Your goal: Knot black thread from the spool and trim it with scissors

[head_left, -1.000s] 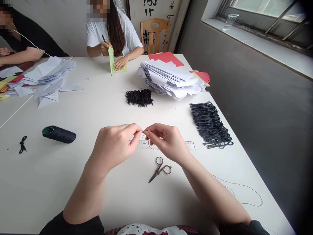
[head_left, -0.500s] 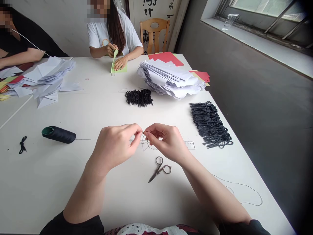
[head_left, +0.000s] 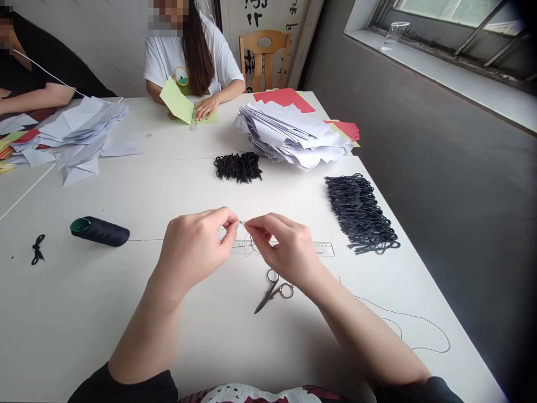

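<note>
Looks like a small handcraft workroom. One big white table (head_left: 104,319), shared: co-worker in white (head_left: 222,53) and co-worker in black (head_left: 50,61) sit at it too. Craft stock and tools out on top: black thread spool (head_left: 104,233), scissors (head_left: 269,295), clear ruler (head_left: 324,248), batch of looped black cords (head_left: 361,215), stack of white paper (head_left: 289,134), red sheets (head_left: 285,101). Room around it is plain: grey wall (head_left: 419,168), wooden chair (head_left: 263,62), panel with brush-style characters (head_left: 274,17), barred window (head_left: 444,14), plastic cup (head_left: 394,37) on the sill (head_left: 440,74). Can't tell what kind of building.
</note>
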Motion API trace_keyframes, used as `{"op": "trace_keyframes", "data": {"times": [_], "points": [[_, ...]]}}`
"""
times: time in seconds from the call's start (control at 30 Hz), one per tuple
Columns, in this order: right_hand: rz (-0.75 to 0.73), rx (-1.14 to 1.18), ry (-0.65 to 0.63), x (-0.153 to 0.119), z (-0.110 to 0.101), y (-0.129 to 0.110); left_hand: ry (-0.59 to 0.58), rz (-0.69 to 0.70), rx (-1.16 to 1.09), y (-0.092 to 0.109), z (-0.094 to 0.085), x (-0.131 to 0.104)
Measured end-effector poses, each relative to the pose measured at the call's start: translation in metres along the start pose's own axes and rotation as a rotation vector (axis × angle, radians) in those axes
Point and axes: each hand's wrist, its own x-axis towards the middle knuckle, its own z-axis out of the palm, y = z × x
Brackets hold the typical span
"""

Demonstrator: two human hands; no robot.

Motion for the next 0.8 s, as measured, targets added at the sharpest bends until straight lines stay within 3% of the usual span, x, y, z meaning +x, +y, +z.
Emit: {"op": "trace_keyframes", "data": {"times": [0.37,0.63,0.8], "points": [[0.016,-0.046,-0.014,-0.002,0.006,0.004,-0.019,0.052,-0.048,0.002,0.0,0.0],[0.045,0.013,-0.017,0.001,0.001,0.004,-0.025,0.009,-0.036,-0.002,-0.002,0.0],[0.098,0.065,-0.021,0.005,-0.005,0.002,-0.156,-0.106,-0.259,-0.001,-0.005,0.004]]}}
